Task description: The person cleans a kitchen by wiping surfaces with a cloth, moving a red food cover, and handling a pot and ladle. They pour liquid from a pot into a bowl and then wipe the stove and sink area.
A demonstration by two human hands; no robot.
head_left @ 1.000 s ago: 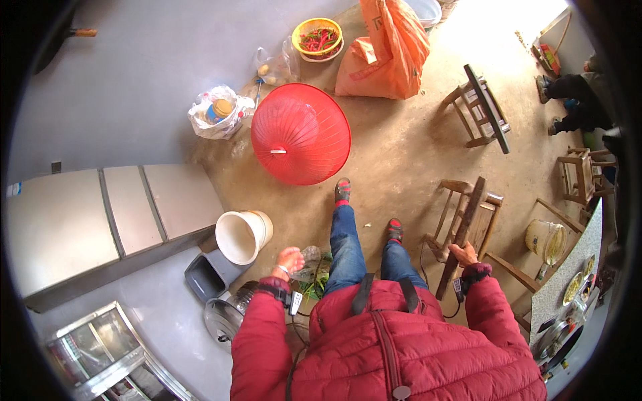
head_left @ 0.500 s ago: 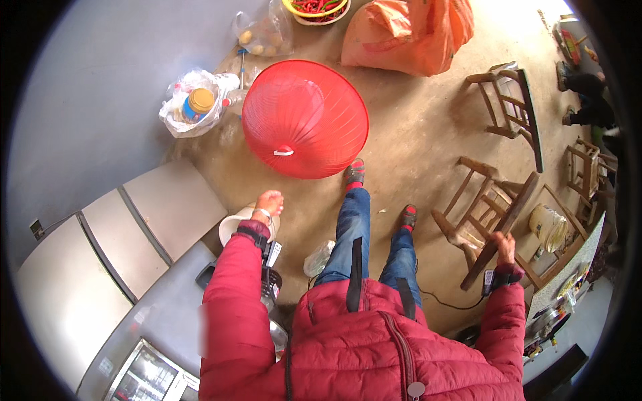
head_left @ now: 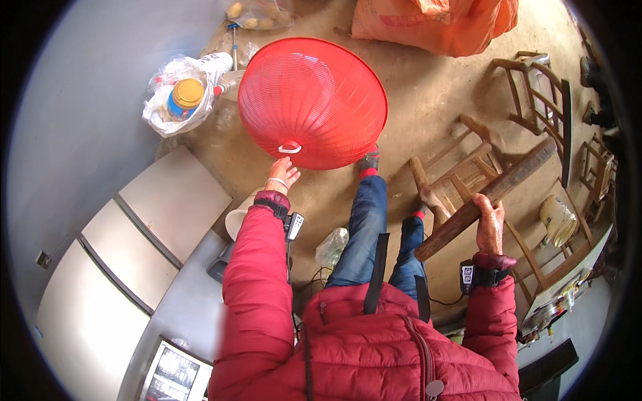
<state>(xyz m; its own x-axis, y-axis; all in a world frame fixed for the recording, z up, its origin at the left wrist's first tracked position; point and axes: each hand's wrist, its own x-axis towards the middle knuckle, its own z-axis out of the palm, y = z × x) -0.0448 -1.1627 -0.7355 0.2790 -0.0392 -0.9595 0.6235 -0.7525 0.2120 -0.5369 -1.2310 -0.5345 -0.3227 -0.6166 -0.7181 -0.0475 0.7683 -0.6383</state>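
Observation:
A large red dome-shaped mesh cover point(head_left: 311, 100) rests on the floor ahead of me, its white handle point(head_left: 289, 147) facing my side. My left hand point(head_left: 286, 175) is just short of that handle, its fingers stretched out and holding nothing. On the right, my right hand point(head_left: 491, 217) grips the long top bar of a wooden chair point(head_left: 498, 190). The chair is tilted, with its seat and legs beyond the bar. Part of my grip is hidden behind the wood.
A white bag point(head_left: 175, 123) with a yellow-lidded jar point(head_left: 186, 94) stands by the left wall. An orange sack point(head_left: 435, 27) lies ahead. Another wooden chair point(head_left: 535, 93) stands far right. A clear plastic bag point(head_left: 331, 248) and a white bucket point(head_left: 237, 220) are near my legs.
My left hand has moved forward toward the cover's handle. My right hand has closed on the chair's bar, and the chair has shifted leftward, closer to my legs.

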